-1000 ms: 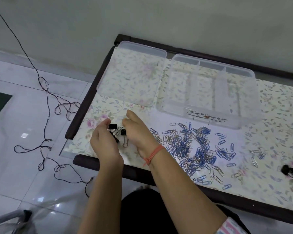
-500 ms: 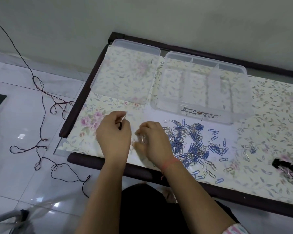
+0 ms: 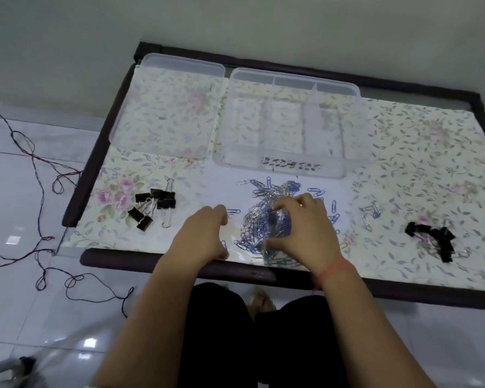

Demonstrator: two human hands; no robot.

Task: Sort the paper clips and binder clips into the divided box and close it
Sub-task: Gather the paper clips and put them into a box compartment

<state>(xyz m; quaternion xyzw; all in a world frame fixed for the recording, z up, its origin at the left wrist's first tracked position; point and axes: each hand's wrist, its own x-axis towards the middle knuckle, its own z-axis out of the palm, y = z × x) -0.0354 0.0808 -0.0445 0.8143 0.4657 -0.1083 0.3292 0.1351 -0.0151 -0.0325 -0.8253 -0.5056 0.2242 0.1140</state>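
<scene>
We cupped both hands, left hand (image 3: 205, 236) loosely curled, right hand (image 3: 305, 228) clawed over the paper clip heap (image 3: 266, 219) near the table's front edge, apparently gathering it; divided box (image 3: 289, 163) empty.

Bare table (image 3: 420, 152) lies right of the divided box (image 3: 289, 121); lid (image 3: 165, 107) crowds its left.

right hand (image 3: 305, 233) covers the right part of the paper clip pile (image 3: 263, 219); can't tell if its fingers grip any. left hand (image 3: 205, 236) fingertips curl under, contact unclear. right-side binder clips (image 3: 431, 239) motion-blurred, count unreadable. table (image 3: 403, 292) right end cut off by the frame.
</scene>
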